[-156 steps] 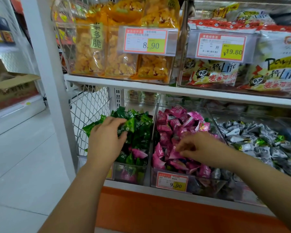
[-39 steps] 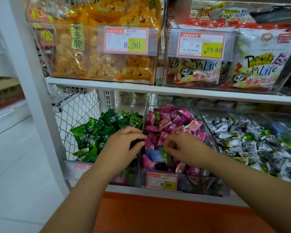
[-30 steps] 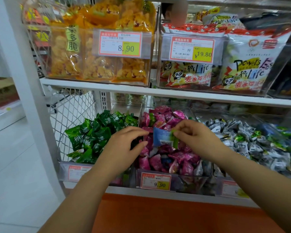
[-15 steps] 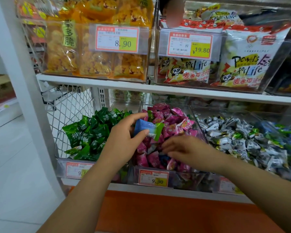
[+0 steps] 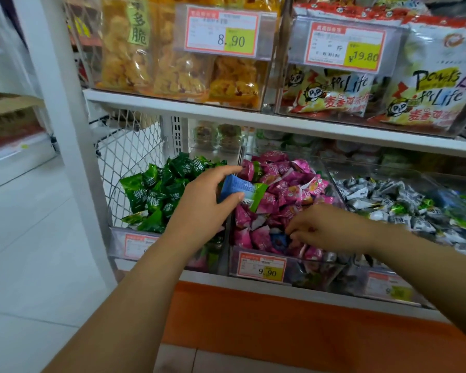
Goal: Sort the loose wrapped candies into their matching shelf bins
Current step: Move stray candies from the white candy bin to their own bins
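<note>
Sorting looks only partly done — the left hand pinches a stray blue-and-green candy above the pink bin, the right hand digs bent-fingered beside another blue candy there, its hold unclear — and green strays dot the silver bin.

Blue-and-green candy; pink candies (green candies leftward)

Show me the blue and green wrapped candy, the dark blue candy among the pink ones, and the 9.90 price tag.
Blue and green wrapped candy [image 5: 237, 186]: head view, blue half.
Dark blue candy [image 5: 279, 241]: head view, visible top.
9.90 price tag [image 5: 261, 266]: head view, centre.
</note>
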